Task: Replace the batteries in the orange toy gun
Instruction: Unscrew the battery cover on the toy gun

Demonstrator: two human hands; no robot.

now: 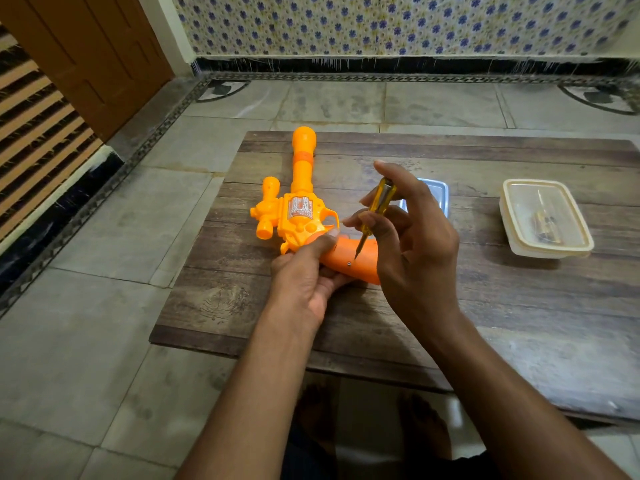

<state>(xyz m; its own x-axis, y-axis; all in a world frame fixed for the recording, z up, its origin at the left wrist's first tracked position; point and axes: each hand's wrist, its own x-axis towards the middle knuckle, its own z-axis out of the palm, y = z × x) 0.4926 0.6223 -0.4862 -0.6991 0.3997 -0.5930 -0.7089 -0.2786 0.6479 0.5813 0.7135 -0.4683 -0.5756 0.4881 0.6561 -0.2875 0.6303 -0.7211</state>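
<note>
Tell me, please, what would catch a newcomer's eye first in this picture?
The bright orange toy gun lies on the wooden table, barrel pointing away, its grip held by the left hand. The right hand holds a yellow screwdriver with its tip just above a small screw in the grip. A lidded plastic container sits to the right.
</note>
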